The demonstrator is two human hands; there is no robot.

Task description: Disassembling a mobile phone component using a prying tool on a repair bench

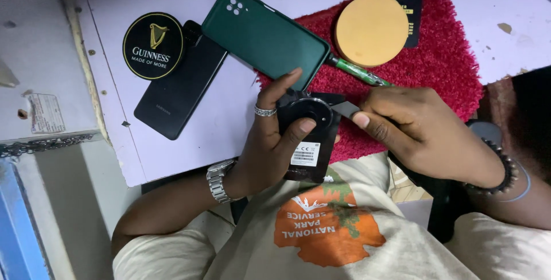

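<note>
Black phone (pixel 310 142) lies upright in your clenched left hand (pixel 270 142); your right hand (pixel 413 125) pinches a thin pry tool (pixel 344 109) at its right edge

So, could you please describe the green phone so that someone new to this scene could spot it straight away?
Start at the fuzzy red mat on the pale tabletop. Overhanging its left edge, tilted, lies the dark green phone, back up, just above the left hand. Unlike the black phone beside it, it is green and shows a cluster of camera lenses at its top corner.
</note>
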